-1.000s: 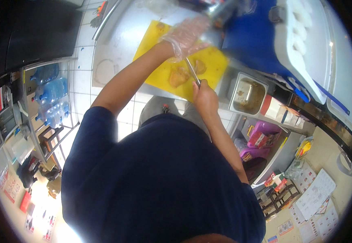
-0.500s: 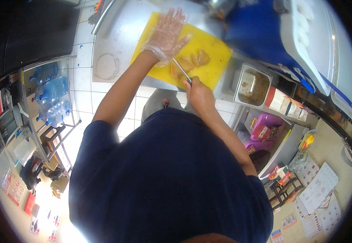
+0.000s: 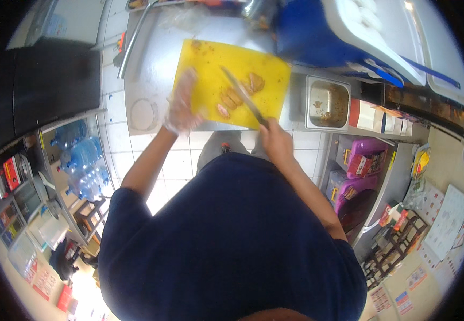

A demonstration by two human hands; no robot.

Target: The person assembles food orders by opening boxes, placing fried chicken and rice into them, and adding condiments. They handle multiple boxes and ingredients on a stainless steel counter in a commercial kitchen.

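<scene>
**newbie_cook:** what's your setup look like? kinda hard to read from that angle

**me:** lol yeah, head cam looking straight down. My right hand (image 3: 276,143) is at the near edge of the yellow cutting board (image 3: 205,64), fingers wrapped tight around the handle of a knife (image 3: 242,95). The blade runs up and to the left across the board, right over the browned meat pieces (image 3: 237,93) sitting in the middle of it. My left hand (image 3: 183,109) has a thin clear glove on and is over the left side of the board, just beside the meat. It's blurry, so I honestly can't tell if those fingers are spread or curled, or whether they're touching anything.

**newbie_cook:** and the board's just on a counter?

**me:** steel desk (image 3: 146,59), pale grey, board sits flat on it with crumbs and smears all over the yellow. To the right of the board there's a small metal pan (image 3: 325,104) dropped into the desk, brownish bits inside. Behind that, a big blue cooler with a white lid (image 3: 360,37).

**newbie_cook:** room looks cramped

**me:** it is. White tiled floor (image 3: 176,163) under me, big water bottles (image 3: 79,160) on a low rack to my left, a dark cabinet (image 3: 50,85) above them, and pink tubs (image 3: 360,171) on the shelves to my right.
</scene>
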